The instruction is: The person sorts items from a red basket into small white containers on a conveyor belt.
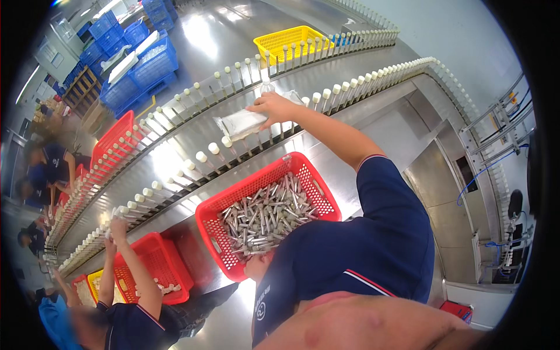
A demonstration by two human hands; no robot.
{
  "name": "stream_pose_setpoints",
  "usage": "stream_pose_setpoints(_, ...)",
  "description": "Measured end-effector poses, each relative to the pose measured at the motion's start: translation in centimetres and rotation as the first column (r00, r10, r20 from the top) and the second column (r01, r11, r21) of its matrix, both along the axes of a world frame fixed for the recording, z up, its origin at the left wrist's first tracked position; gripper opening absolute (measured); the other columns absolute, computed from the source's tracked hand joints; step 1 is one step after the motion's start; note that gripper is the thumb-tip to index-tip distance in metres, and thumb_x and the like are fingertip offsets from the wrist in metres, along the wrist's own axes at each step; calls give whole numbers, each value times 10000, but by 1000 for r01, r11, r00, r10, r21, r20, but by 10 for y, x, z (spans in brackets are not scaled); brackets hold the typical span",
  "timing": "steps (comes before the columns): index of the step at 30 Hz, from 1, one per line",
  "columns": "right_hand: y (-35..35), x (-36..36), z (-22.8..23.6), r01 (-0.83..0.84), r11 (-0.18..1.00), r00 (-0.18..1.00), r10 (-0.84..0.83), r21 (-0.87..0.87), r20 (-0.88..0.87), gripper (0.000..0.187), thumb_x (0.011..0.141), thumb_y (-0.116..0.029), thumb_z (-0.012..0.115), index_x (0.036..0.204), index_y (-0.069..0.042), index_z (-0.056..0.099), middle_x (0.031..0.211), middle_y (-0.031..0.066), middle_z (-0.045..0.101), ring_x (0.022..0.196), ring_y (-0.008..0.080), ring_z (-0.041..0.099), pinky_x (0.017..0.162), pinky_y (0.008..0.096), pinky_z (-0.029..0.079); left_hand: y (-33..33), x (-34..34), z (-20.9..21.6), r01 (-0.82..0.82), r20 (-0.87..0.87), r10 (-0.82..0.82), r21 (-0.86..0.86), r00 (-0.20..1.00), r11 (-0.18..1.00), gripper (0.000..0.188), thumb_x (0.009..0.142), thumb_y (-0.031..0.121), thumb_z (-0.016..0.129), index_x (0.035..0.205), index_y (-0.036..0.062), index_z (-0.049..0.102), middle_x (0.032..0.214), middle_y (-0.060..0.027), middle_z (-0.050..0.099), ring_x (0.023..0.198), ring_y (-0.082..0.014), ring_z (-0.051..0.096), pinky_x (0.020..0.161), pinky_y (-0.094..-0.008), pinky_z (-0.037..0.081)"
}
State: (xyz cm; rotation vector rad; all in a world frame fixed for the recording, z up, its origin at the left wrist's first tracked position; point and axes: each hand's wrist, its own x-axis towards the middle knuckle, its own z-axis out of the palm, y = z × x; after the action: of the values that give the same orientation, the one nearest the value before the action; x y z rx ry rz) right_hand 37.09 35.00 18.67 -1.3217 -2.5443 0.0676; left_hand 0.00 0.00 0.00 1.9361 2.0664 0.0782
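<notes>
White emblem [261, 312], fingers [255, 108] on packet [239, 124]

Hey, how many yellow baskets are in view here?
2: one yellow basket sits beyond the far row of white-tipped rods, at the top; another yellow basket is at lower left, beside a co-worker's red basket. Others may be hidden.

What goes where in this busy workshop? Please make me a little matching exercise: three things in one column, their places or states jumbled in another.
Things:
1. Metal pieces
2. Clear plastic packet
3. Blue crates

Places or states:
A. Stacked at the picture's upper left
B. Heaped inside the red basket
C. In the right hand

Right pairs: 1-B, 2-C, 3-A
</notes>
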Motion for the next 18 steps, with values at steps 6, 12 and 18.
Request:
stream_pose_setpoints(6, 27, 19, 11, -91, 994, 996, 91, 64, -4, 732, 606, -418, 793, 1248, -141, 578, 1051, 122, 605, 996, 294, 552, 908, 419, 391, 20, 22, -23, -45, 13, 44, 58, 999, 997, 278, 715, 327, 556, 774, 91, 690, 748, -114, 671, 722, -295, 654, 643, -479, 471)
stream_pose_setpoints(12, 16, -12, -3, -44, 997, 999, 44, 70, 12, 826, 595, -480, 795, 1305, -148, 533, 1118, 102, 587, 1058, 287, 520, 934, 429, 367, 12, 19, -21, -23, 71, 15, 121, 997, 992, 252, 724, 304, 552, 745, 87, 677, 741, -123, 663, 703, -294, 647, 637, -466, 479)
stream_pose_setpoints(18, 9, 1, 5, 116, 992, 982, -107, -54, 155, 890, 599, -531, 778, 1336, -125, 489, 1143, 161, 585, 1074, 340, 539, 957, 462, 377, 7, 24, -17, -32, 71, 24, 111, 997, 993, 244, 726, 301, 551, 734, 87, 667, 752, -112, 658, 717, -291, 641, 639, -465, 467)
